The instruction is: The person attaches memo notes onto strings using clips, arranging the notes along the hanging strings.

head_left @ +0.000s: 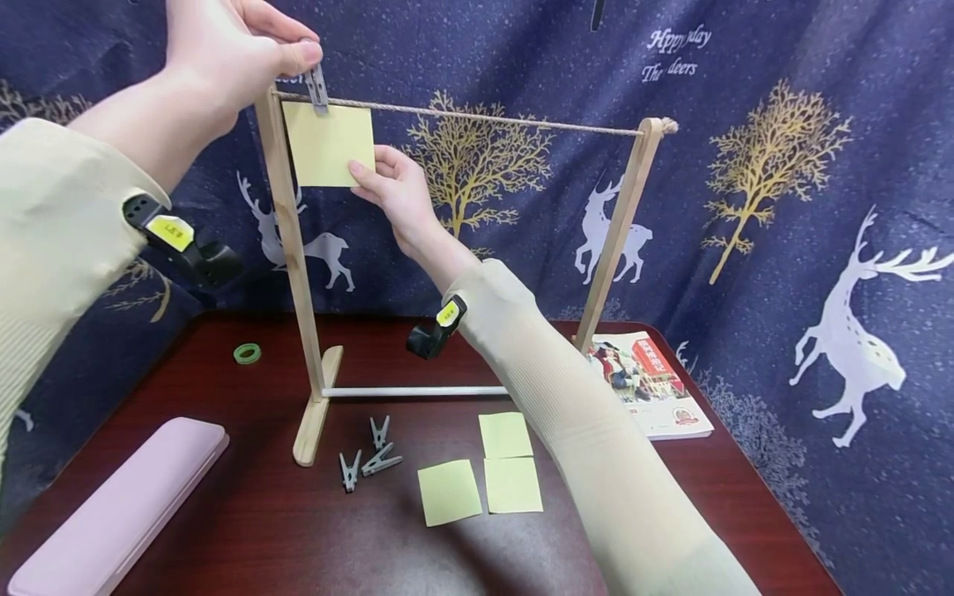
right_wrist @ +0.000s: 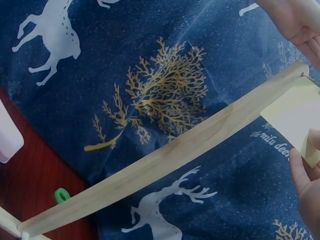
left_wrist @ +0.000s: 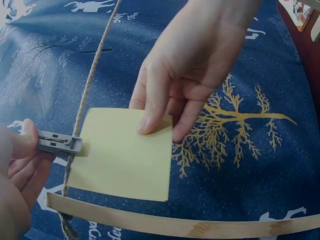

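While a pink case (head_left: 122, 505) is kept closed on the dark red table (head_left: 253, 521), its contents are hidden. Three grey clips (head_left: 349, 482) and three yellow notes (head_left: 450, 493) are laid nearby, before a deer-printed curtain (head_left: 522, 50). At the rope (head_left: 462, 113), a fourth clip (head_left: 318, 89) is pinched by the left hand (head_left: 224, 62) against a yellow sheet's (head_left: 328, 145) top edge; its lower right corner is gripped by the right hand (head_left: 402, 190).

Left hand (left_wrist: 22, 172) pinches the grey clip (left_wrist: 56, 143), its nose right at rope (left_wrist: 89, 82) and note (left_wrist: 122, 155)! Right hand (left_wrist: 187, 70) grips the note's edge, thumb on top; wooden post (left_wrist: 150, 220) below, blue cloth (left_wrist: 280, 165) behind.
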Demonstrator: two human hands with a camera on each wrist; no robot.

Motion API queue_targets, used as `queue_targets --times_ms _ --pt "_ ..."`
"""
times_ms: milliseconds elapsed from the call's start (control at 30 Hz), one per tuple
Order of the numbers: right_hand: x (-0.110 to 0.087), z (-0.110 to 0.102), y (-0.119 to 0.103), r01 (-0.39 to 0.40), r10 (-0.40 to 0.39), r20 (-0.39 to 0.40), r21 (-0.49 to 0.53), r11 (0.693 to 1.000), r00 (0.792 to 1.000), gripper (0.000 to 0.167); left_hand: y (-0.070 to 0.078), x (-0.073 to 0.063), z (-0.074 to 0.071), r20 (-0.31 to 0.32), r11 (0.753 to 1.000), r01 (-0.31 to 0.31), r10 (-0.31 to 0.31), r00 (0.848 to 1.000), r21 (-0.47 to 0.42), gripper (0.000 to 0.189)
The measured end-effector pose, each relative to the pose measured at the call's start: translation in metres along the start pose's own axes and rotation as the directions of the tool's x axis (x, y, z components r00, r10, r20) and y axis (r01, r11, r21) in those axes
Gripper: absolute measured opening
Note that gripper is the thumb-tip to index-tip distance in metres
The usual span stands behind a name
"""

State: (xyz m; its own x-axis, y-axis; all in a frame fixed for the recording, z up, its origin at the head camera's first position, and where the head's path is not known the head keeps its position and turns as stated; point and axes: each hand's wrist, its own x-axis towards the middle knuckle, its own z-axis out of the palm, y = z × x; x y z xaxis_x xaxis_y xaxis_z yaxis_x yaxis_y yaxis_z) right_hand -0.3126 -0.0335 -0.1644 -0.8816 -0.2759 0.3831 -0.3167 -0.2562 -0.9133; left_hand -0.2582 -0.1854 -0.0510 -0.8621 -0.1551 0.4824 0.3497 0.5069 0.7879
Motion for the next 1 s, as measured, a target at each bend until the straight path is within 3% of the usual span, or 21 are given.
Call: queue_targets --times_ms 233,400,467,633,1000 --pt "0.0008 0.0008 -0.0033 -0.01 0.01 0.023 0.02 1.0 1.0 0.03 -0.0032 -0.0017 0.0002 0.004 0.999 -0.033 0.033 0.999 0.016 0.008" --pt "0.0006 0.0 -0.0049 -0.012 0.012 0.028 0.018 1.0 1.0 0.03 -0.0041 -0.0012 0.001 0.012 0.999 -0.03 0.029 1.0 0.025 0.021" --pt "-0.0001 -0.0005 -0.0048 -0.015 0.015 0.027 0.021 1.0 1.0 0.03 -0.0048 -0.0016 0.0017 0.017 0.999 -0.031 0.03 0.999 0.033 0.034" --pt "-0.0016 -0.0023 -0.0032 -0.022 0.022 0.025 0.025 0.999 0.999 0.031 -0.0075 -0.003 0.004 0.024 0.996 -0.031 0.029 0.999 0.087 0.046" --pt "-0.0004 -0.0055 0.0013 -0.014 0.013 0.038 0.019 1.0 0.999 0.032 -0.0097 -0.0043 0.0043 0.011 0.985 -0.021 0.02 1.0 0.172 0.053"
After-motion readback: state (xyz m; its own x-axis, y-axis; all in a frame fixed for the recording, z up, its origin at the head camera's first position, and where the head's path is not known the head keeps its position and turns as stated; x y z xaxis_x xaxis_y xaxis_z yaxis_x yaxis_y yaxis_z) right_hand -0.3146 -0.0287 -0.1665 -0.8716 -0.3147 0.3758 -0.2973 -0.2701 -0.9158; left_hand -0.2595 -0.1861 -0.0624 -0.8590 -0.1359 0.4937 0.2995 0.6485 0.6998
